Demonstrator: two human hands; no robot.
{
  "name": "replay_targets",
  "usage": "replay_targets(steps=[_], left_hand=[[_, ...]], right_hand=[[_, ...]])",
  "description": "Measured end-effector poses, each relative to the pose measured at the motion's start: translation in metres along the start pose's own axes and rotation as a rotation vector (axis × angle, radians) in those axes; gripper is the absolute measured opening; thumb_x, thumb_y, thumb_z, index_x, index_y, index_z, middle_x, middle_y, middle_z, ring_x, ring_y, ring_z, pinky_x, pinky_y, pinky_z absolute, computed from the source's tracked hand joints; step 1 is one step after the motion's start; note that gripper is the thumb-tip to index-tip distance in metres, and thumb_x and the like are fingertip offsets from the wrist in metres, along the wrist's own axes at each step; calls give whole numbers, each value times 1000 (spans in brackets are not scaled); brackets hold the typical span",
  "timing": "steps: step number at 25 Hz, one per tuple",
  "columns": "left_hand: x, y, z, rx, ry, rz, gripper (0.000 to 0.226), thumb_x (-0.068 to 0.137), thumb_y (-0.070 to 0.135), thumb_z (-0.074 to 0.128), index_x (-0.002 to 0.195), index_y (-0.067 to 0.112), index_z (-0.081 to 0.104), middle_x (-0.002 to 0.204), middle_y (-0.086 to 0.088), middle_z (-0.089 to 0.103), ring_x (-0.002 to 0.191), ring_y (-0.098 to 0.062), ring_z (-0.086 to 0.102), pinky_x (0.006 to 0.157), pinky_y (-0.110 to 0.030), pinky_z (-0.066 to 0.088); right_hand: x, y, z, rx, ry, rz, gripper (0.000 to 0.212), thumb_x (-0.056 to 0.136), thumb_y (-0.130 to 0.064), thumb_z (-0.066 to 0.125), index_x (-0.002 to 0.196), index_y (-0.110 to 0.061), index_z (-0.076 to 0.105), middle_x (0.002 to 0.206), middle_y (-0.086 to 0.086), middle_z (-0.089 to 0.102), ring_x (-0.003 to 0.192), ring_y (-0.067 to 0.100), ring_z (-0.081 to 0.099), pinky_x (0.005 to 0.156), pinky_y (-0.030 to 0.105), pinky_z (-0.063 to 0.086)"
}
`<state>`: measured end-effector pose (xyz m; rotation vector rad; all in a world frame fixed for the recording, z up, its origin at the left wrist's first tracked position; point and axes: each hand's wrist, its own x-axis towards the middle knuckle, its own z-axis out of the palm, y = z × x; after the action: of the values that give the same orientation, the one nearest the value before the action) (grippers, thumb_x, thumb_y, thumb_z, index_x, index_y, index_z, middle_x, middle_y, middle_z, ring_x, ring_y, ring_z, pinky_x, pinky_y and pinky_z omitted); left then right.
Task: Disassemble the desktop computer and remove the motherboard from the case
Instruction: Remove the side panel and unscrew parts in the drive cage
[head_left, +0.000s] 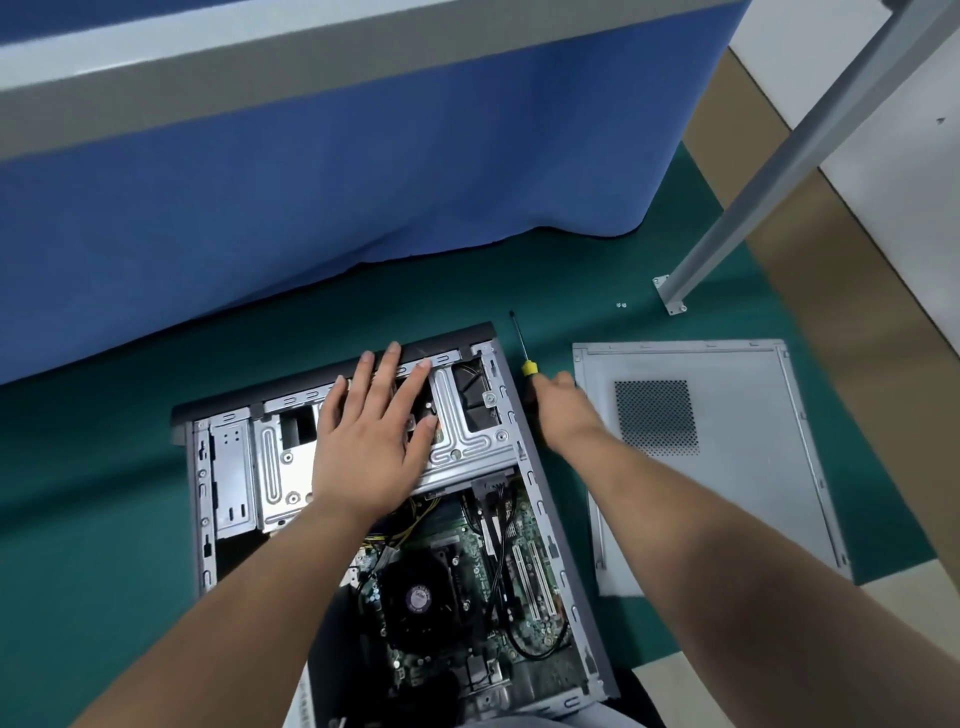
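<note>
An open desktop case (540, 483) lies flat on a green mat. Inside it sits the green motherboard (483, 587) with a black CPU fan (418, 597) and several cables. My left hand (371, 441) rests flat, fingers spread, on the silver drive cage (467, 431) at the case's far end. My right hand (563, 410) is just right of the case, closed around the handle of a screwdriver (522, 351) with a yellow collar. Its black shaft points away from me over the mat.
The removed grey side panel (727, 467) lies on the mat to the right. Two small screws (621, 305) lie beyond it near a metal table leg (675, 296). A blue cloth-covered bench (311, 182) stands behind the case.
</note>
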<state>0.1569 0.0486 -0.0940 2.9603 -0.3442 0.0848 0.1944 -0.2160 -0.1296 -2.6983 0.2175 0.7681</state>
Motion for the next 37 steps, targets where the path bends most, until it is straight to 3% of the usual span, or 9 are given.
replay_targets(steps=[4,7,9,14,19,24,27,33,37], left_hand=[[1,3,-4,8,-28,-8,58,105,59,22,161,45,14,172,11,2,158,-14,0,125,-40,1],[1,4,-14,-62,-71,-22,59,104,58,28,160,44,19,172,12,5,158,-11,-1,124,-38,-1],[4,4,-25,-224,-102,-41,59,102,55,34,159,43,24,170,13,12,158,-10,4,124,-34,-1],[2,16,-53,-354,78,16,69,101,25,58,160,39,23,171,10,12,150,-23,30,114,-38,29],[-29,12,-58,-305,56,106,32,106,25,51,137,24,62,138,3,64,129,-25,57,99,-45,45],[-58,16,-57,-285,86,91,15,106,23,53,113,20,66,89,7,77,77,-20,72,80,-36,47],[-68,28,-55,-263,96,73,6,105,24,57,107,22,62,78,8,73,68,-20,68,74,-34,45],[-72,21,-50,-263,82,45,26,104,42,51,125,30,61,122,12,68,117,-15,61,95,-38,43],[-67,-7,-47,-204,-101,-105,56,100,60,42,153,42,35,163,9,33,152,-17,27,121,-45,19]], right_hand=[[-10,7,-6,374,63,108,25,94,-11,53,116,-22,55,116,9,59,99,29,59,78,30,49],[-37,5,-21,790,208,153,17,97,-18,54,111,-24,48,97,3,64,83,27,68,77,46,59],[-64,2,-35,997,298,93,18,96,-21,48,109,-33,48,96,0,72,72,14,66,73,43,59],[-125,-5,-71,1013,191,-204,16,84,-30,56,96,-38,63,87,0,78,60,18,48,58,35,41],[-150,-21,-96,936,48,-369,16,86,-13,68,98,-23,72,78,6,75,59,14,61,57,22,49],[-148,-60,-95,1238,194,-252,30,94,-7,69,117,-17,54,87,2,74,79,33,77,76,44,63],[-148,-88,-83,1090,326,-221,49,95,-23,69,130,-35,37,101,6,73,82,27,76,75,46,63],[-145,-103,-86,985,337,-288,72,93,-13,67,136,-53,26,104,9,67,73,20,77,66,40,65],[-136,-109,-92,816,408,-374,57,95,-16,62,126,-49,29,94,5,68,73,19,75,70,50,64]])
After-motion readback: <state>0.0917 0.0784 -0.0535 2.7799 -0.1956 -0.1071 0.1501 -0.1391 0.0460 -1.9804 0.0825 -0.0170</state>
